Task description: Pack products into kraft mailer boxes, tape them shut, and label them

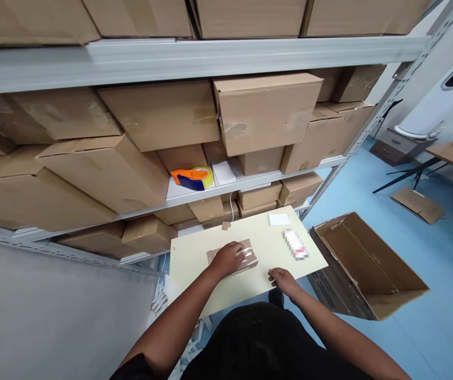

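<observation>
A small cardboard box (252, 254) with shiny clear tape lies flat on the cream table (189, 264). My left hand (228, 258) rests over its top, with the fingers bent around it. Just right of the box, my right hand (281, 278) hovers by the table's front edge, its fingers curled and pinched together. Whether anything small is between those fingers cannot be made out. A blurred-out white and pink item (295, 244) lies farther right, with a white card (279, 219) behind it.
Shelves packed with cardboard boxes (268, 113) rise behind the table. An orange and blue tape dispenser (190, 178) sits on the middle shelf. At the right, a large open carton (369, 258) stands on the blue floor. White paper strips (192, 345) litter the floor at left.
</observation>
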`<state>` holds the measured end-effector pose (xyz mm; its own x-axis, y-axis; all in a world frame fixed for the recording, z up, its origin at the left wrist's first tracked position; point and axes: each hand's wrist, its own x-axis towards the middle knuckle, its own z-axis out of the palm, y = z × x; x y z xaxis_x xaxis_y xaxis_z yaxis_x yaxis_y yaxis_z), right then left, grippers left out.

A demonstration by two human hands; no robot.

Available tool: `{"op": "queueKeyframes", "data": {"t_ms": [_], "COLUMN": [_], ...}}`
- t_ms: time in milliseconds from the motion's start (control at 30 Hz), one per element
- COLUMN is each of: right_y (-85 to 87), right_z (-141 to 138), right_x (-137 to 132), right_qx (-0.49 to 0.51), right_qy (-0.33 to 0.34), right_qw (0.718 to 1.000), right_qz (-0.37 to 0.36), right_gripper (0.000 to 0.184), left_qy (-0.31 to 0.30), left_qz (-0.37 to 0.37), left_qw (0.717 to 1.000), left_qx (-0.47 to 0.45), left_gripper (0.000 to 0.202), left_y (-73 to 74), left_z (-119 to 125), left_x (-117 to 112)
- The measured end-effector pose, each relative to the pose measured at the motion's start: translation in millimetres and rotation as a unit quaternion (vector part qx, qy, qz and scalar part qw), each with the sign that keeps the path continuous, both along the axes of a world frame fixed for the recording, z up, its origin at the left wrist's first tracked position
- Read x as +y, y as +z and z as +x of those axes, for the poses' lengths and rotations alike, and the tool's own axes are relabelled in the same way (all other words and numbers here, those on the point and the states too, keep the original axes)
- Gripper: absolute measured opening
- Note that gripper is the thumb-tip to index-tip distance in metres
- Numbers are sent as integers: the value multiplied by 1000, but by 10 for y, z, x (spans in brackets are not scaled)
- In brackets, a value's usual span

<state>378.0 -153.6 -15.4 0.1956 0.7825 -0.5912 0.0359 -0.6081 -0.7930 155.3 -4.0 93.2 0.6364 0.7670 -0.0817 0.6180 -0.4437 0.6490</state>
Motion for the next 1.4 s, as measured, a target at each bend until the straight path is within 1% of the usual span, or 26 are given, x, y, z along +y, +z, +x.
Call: {"op": "queueKeyframes", "data": {"t_ms": [133,200,267,333,433,500,567,667,733,800,900,1067,1267,1400], "right_y": [159,226,268,280,250,213,172,117,84,51,4,-43,-57,-73], "right_z": [279,463,669,880,1175,1341,1478,1632,1705,1755,1790,1773,1737,1724], "right_x": [211,312,407,499,633,706,753,766,751,736,733,761,784,798], "right_qx": [50,68,89,114,118,103,94,100,108,117,124,136,135,136], "right_qy": [12,41,83,115,130,137,139,130,121,112,98,75,71,61], "right_qw": [999,997,992,986,984,985,986,986,987,987,987,987,988,988], "right_qz": [-1,11,24,31,21,9,1,1,-1,-8,-19,-26,-33,-35], "right_gripper": [41,38,35,33,30,29,29,28,28,29,29,29,27,30], "left_qy": [-69,-94,-107,-117,-135,-144,-147,-150,-153,-157,-164,-175,-160,-160], "left_qz": [12,14,15,18,16,13,15,21,26,29,30,35,50,54], "left_qw": [997,993,989,985,978,973,969,964,963,963,961,958,961,965], "left_qx": [44,70,97,122,156,178,200,219,220,218,220,226,221,201], "left_gripper": [23,23,25,27,28,27,27,27,25,24,23,26,29,23], "left_y": [-87,-177,-310,-490,-826,-1064,-1282,-1522,-1612,-1655,-1667,-1646,-1649,-1615], "left_z": [687,1077,1489,1904,2469,2762,2961,3093,3103,3089,3071,3065,2998,2921], "left_x": [283,474,673,853,1068,1184,1284,1397,1446,1479,1503,1500,1520,1543]}}
